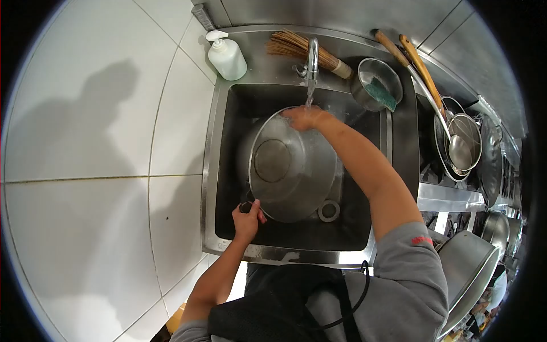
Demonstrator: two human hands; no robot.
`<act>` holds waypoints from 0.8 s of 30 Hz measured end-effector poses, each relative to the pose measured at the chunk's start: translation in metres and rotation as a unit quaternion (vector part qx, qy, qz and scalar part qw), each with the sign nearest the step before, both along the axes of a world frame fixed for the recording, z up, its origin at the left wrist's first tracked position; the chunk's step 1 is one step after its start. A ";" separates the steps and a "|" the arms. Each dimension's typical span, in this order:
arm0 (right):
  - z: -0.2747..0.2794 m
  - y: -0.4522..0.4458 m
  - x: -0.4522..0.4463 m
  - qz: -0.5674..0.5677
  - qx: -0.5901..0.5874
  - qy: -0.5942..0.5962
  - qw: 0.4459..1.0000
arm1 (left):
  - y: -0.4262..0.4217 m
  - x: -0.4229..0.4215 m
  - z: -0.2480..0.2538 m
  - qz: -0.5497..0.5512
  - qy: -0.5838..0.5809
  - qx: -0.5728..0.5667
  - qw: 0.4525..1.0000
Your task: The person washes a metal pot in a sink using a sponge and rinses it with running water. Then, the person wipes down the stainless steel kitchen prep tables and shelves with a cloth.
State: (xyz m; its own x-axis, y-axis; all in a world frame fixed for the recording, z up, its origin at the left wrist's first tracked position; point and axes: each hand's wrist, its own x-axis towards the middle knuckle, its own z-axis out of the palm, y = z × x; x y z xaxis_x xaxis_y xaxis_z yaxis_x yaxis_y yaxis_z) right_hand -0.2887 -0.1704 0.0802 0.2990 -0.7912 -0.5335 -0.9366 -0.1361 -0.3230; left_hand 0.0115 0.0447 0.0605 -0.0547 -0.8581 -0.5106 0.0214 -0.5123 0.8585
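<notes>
A large, deep metal wok (293, 182) is tilted inside the dark sink basin (356, 231), its round flat bottom showing. My left hand (248, 219) is closed around its short black handle at the lower left. At the wok's upper rim, my right hand (305, 118) has bent fingers pressed against the metal, partly blurred by splashing water. Water runs from the tap (313, 57) onto or just beside this hand. A round drain fitting (329, 211) lies on the basin floor, right of the wok.
Behind the basin are a white pump bottle (228, 58), a bundled-stick brush (307, 52) and a metal bowl (367, 71) with a green scouring pad (380, 94). To the right are a ladle (460, 153), strainers (466, 128) and large pans (464, 268). White tiles (85, 228) line the left.
</notes>
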 end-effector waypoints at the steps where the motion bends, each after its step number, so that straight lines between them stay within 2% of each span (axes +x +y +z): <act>1: -0.014 0.000 -0.007 -0.033 -0.003 0.027 0.999 | -0.001 0.000 0.002 0.013 -0.005 0.002 1.000; 3: -0.048 0.006 -0.029 -0.063 -0.005 0.055 0.997 | -0.004 0.002 0.001 0.020 -0.006 0.005 1.000; 5: -0.082 0.025 -0.059 -0.166 -0.034 0.027 0.985 | -0.006 0.005 0.001 0.027 -0.013 0.010 0.999; 6: -0.093 0.035 -0.071 -0.167 -0.030 0.025 0.985 | -0.007 0.006 0.001 0.038 -0.001 0.024 0.999; 8: -0.111 0.054 -0.092 -0.262 -0.030 -0.074 0.962 | -0.011 0.004 0.003 0.045 0.009 0.039 0.998; 9: -0.122 0.063 -0.094 -0.264 -0.027 -0.075 0.961 | -0.011 0.002 0.004 0.054 0.020 0.046 0.997; 11: -0.146 0.076 -0.097 -0.469 -0.159 0.001 0.869 | -0.013 -0.001 0.006 0.064 0.027 0.053 0.996; 12: -0.161 0.080 -0.101 -0.469 -0.155 0.000 0.869 | -0.014 -0.002 0.007 0.071 0.033 0.060 0.995; 14: -0.189 0.092 -0.110 -0.517 -0.049 -0.049 0.853 | -0.017 -0.004 0.014 0.073 0.035 0.071 0.994; 15: -0.200 0.096 -0.115 -0.519 -0.045 -0.049 0.852 | -0.022 -0.007 0.021 0.077 0.037 0.082 0.993; 17: -0.217 0.100 -0.127 -0.548 -0.016 -0.128 0.827 | -0.035 -0.011 0.035 0.079 0.040 0.094 0.992; 18: -0.222 0.104 -0.131 -0.550 -0.013 -0.127 0.826 | -0.044 -0.009 0.043 0.079 0.076 0.112 0.988; 20: -0.228 0.119 -0.137 -0.604 0.095 -0.191 0.768 | -0.057 -0.003 0.055 0.057 0.121 0.132 0.982; 21: -0.235 0.126 -0.140 -0.609 0.092 -0.190 0.764 | -0.066 -0.003 0.064 0.051 0.122 0.132 0.982; 23: -0.244 0.145 -0.139 -0.611 0.000 -0.207 0.764 | -0.082 -0.001 0.090 0.029 0.219 0.121 0.968; 24: -0.227 0.153 -0.135 -0.615 -0.007 -0.207 0.760 | -0.089 0.000 0.106 0.020 0.221 0.119 0.968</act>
